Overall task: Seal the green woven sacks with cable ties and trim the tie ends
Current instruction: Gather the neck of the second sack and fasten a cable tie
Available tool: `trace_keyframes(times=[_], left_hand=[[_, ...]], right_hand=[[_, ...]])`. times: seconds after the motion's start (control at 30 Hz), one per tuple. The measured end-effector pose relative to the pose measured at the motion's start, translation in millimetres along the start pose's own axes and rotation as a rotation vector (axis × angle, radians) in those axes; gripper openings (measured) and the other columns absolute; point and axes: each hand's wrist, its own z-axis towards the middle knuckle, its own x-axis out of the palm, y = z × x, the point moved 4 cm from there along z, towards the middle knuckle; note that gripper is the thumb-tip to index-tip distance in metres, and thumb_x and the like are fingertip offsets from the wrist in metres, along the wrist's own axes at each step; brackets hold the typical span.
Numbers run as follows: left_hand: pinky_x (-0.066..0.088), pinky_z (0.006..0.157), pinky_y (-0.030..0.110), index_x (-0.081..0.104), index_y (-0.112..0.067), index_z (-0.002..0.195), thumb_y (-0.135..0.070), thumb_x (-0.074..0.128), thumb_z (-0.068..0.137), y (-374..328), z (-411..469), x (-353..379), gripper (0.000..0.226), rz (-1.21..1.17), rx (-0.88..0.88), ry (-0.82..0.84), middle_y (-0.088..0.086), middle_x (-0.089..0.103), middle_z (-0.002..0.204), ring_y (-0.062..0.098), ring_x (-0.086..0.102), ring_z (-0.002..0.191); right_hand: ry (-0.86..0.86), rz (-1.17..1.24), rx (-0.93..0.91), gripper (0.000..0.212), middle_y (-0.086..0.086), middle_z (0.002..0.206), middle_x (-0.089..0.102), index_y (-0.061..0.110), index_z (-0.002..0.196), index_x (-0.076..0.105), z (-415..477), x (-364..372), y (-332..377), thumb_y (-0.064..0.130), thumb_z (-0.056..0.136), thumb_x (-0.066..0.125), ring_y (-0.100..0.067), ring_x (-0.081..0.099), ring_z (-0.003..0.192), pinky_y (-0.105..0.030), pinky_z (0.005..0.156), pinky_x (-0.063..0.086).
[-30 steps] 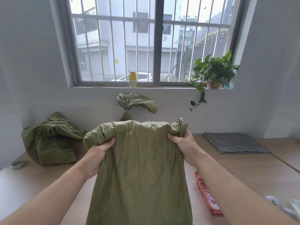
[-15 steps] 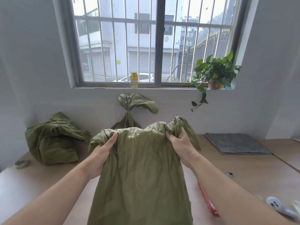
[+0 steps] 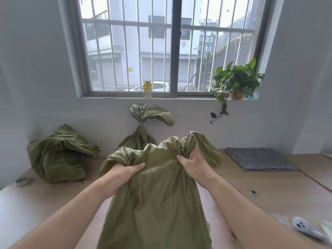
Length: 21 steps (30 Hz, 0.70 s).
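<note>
A green woven sack (image 3: pixel 154 200) stands upright in front of me on the wooden table. My left hand (image 3: pixel 120 175) clutches the left part of its mouth and my right hand (image 3: pixel 195 167) clutches the right part, so the top edge bunches into folds between them. Behind it, against the wall, stands a second green sack (image 3: pixel 142 139) whose neck is tied shut. A third green sack (image 3: pixel 57 155) lies slumped at the far left of the table. No cable tie is visible on the sack I hold.
A folded grey mat (image 3: pixel 260 159) lies at the back right of the table (image 3: pixel 269 187). A red basket edge (image 3: pixel 230 229) peeks out beside my right forearm. A white tool (image 3: pixel 303 227) lies at the right edge. A potted plant (image 3: pixel 237 81) and yellow bottle (image 3: pixel 147 89) stand on the windowsill.
My hands have moved closer together and lower, gathering the sack's mouth from a flat spread edge into bunched folds. The view has shifted slightly left.
</note>
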Motion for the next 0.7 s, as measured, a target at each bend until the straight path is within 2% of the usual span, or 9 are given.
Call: trace_keyframes(times=[0.1,0.17,0.27,0.4,0.5,0.63,0.7], left_hand=[[0.06,0.091,0.043,0.074,-0.012,0.113,-0.027,0.074,0.094,0.3,-0.5,3.5,0.024,-0.049,-0.033,0.001,0.009,0.081,0.104,0.026,0.078,0.096],[0.058,0.097,0.045,0.073,-0.011,0.116,-0.025,0.069,0.098,2.4,0.4,5.3,0.022,-0.076,-0.022,-0.005,0.009,0.08,0.106,0.026,0.077,0.1],[0.057,0.098,0.043,0.073,-0.007,0.116,-0.016,0.064,0.101,6.8,3.0,9.1,0.019,-0.098,0.029,-0.021,0.01,0.08,0.109,0.025,0.077,0.101],[0.058,0.098,0.048,0.074,-0.004,0.107,-0.004,0.063,0.098,9.4,3.2,13.0,0.015,-0.027,0.068,-0.085,0.012,0.081,0.099,0.03,0.077,0.097],[0.059,0.095,0.051,0.075,-0.001,0.104,-0.002,0.062,0.093,10.0,4.9,14.4,0.017,-0.001,0.057,-0.107,0.016,0.08,0.095,0.034,0.076,0.095],[0.061,0.083,0.044,0.076,0.002,0.091,0.001,0.059,0.089,4.2,1.8,23.0,0.017,-0.008,0.051,-0.049,0.017,0.079,0.09,0.029,0.076,0.08],[0.059,0.093,0.05,0.076,0.004,0.098,-0.005,0.061,0.089,4.0,2.6,28.1,0.02,-0.039,0.035,0.018,0.019,0.078,0.097,0.033,0.075,0.088]], right_hand=[[-0.005,-0.017,0.016,0.084,0.008,0.154,0.046,0.044,0.159,0.012,-7.8,1.5,8.9,0.033,0.093,0.063,-0.017,0.043,0.144,-0.048,0.123,0.035],[0.005,-0.028,0.029,0.088,0.008,0.162,0.034,0.04,0.163,-0.001,-12.0,4.5,13.7,0.03,0.099,0.058,-0.017,0.032,0.151,-0.047,0.127,0.028],[0.007,-0.031,0.032,0.09,0.008,0.167,0.025,0.036,0.164,-0.009,-12.9,10.1,14.6,0.027,0.099,0.052,-0.017,0.026,0.154,-0.046,0.128,0.023],[0.002,0.006,0.024,0.091,0.01,0.164,0.031,0.038,0.164,-0.001,-11.6,16.9,15.7,0.038,0.089,0.051,-0.014,0.032,0.15,-0.045,0.127,0.025],[0.035,0.015,0.014,0.099,0.009,0.159,0.04,0.039,0.162,0.004,-10.1,22.4,14.6,0.051,0.081,0.059,-0.014,0.039,0.146,-0.045,0.125,0.032],[0.067,-0.045,-0.044,0.109,0.006,0.146,0.054,0.033,0.161,0.006,-8.4,28.2,14.0,0.046,0.074,0.069,-0.013,0.051,0.136,-0.042,0.119,0.043],[0.067,-0.042,-0.064,0.107,0.006,0.137,0.06,0.031,0.16,0.011,-6.7,29.9,12.3,0.041,0.072,0.072,-0.013,0.058,0.13,-0.042,0.114,0.048]])
